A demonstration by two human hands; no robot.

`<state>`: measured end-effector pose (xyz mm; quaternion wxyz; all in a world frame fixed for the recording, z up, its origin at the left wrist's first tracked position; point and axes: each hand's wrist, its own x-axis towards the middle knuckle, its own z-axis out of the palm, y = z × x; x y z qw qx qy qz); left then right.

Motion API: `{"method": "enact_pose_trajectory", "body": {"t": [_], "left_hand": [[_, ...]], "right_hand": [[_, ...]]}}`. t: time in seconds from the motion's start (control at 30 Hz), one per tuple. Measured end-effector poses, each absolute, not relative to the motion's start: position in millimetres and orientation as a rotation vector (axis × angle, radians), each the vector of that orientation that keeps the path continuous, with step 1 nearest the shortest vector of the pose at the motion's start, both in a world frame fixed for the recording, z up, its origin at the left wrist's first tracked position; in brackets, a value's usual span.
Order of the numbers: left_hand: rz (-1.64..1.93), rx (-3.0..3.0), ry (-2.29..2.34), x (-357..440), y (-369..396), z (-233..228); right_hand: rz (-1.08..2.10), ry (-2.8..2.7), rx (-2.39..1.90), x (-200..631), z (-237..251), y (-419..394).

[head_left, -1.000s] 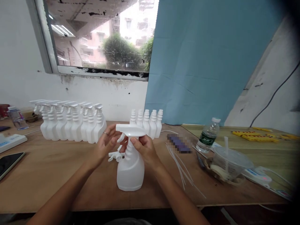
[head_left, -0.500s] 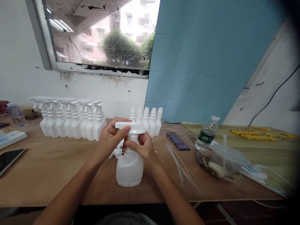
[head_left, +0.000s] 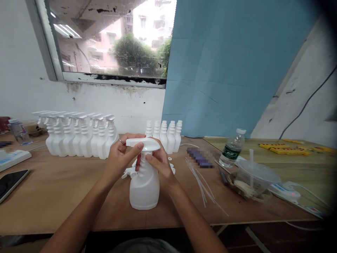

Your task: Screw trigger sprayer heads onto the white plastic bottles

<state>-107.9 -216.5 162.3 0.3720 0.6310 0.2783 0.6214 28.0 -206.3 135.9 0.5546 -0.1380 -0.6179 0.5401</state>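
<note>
A white spray bottle [head_left: 144, 192] stands upright on the brown table in front of me, with a white trigger sprayer head [head_left: 150, 144] on top. My left hand [head_left: 122, 154] is closed on the head's nozzle end, thumb on the near side. My right hand [head_left: 163, 164] wraps round the neck just below the head, its thumb against the collar. Fingers behind the neck are partly hidden. Loose white sprayer parts [head_left: 129, 172] lie behind the bottle, partly covered by it and my hands.
Capped spray bottles [head_left: 84, 140] line the back left; several headless bottles [head_left: 171, 140] stand behind my hands. Thin white tubes [head_left: 201, 184] lie to the right, near a water bottle [head_left: 231, 151] and a lidded plastic bowl [head_left: 259, 177]. A phone [head_left: 12, 182] lies far left.
My right thumb has shifted slightly at the collar, and the sprayer head sits slightly further left and lower in view. Both hands keep their grip; the view itself has moved a little.
</note>
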Motion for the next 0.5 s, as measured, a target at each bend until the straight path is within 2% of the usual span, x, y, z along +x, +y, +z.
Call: {"method": "enact_pose_trajectory", "body": {"t": [0.5], "left_hand": [[1.563, 1.573, 0.698, -107, -218, 157]], "right_hand": [[1.292, -1.438, -0.358, 29, 127, -198]]}}
